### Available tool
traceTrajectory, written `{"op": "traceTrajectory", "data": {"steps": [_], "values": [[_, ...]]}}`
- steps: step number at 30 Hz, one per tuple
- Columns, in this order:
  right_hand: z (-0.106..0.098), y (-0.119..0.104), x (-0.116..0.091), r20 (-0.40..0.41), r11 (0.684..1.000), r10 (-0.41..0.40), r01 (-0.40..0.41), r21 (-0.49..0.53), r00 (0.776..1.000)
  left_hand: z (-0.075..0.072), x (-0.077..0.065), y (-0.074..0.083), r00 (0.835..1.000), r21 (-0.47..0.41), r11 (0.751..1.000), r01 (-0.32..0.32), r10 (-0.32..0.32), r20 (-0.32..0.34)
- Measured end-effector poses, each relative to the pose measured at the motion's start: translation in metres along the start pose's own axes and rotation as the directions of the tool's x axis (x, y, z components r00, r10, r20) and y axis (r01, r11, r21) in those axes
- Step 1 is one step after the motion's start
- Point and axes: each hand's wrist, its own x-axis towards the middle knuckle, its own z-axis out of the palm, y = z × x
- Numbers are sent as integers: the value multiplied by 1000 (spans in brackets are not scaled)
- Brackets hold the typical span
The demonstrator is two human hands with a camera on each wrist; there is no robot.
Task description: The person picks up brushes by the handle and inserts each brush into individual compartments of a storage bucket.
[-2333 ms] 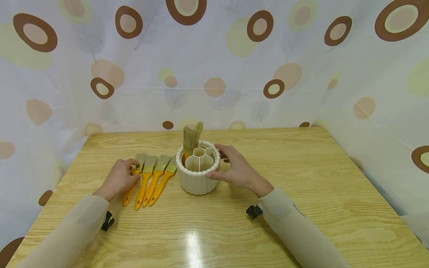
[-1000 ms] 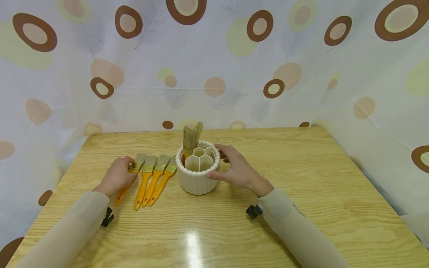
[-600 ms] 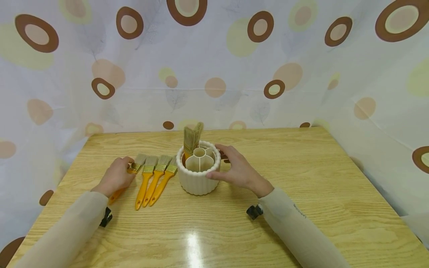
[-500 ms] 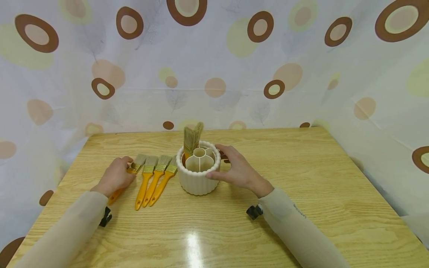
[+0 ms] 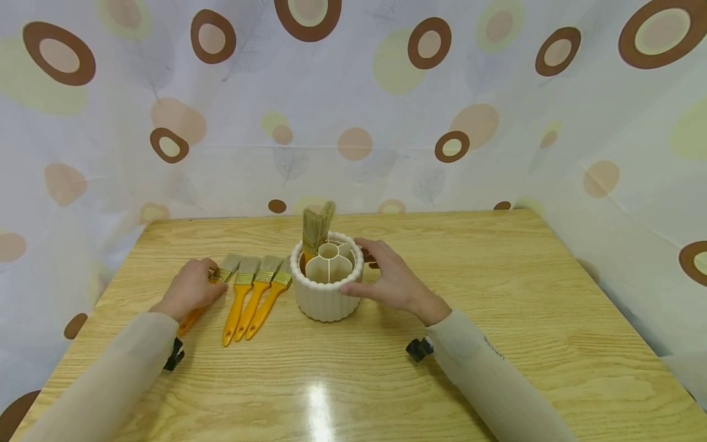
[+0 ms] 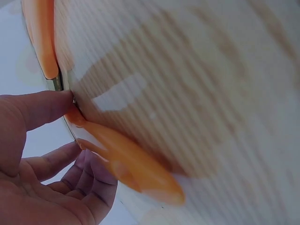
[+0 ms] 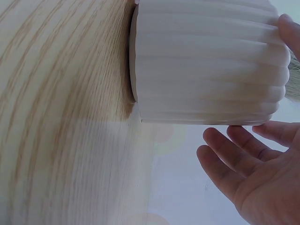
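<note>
My left hand pinches a flat paintbrush with an orange handle near its metal band, between thumb and fingers. In the left wrist view its handle slants away below the fingers, low over the wooden table. Right of that hand lie three similar paintbrushes, bristles pointing away. A white fluted brush holder with petal-shaped compartments stands upright beside them. Bristles of paintbrushes stick up from its back left compartments. My right hand holds the holder's right side, thumb at the near rim and fingers around the far side.
The wooden table runs out to both sides, with its far edge against a patterned curtain. Black wrist mounts hang below both sleeves.
My left hand has shifted slightly left, and the paintbrush in it has turned, its handle end swinging left away from the other brushes. The right hand and the holder have stayed in place.
</note>
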Motion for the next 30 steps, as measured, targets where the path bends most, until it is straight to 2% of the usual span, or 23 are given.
{"op": "traceTrajectory", "data": {"steps": [16,30], "values": [[-1,-1,0,1,1000,25,-25,13,1000,1,0,-1,1000,41,999,-2,3,-7],[1,0,2,-15,999,-2,3,47,1000,2,-1,-6,999,29,999,-18,19,-41]]}}
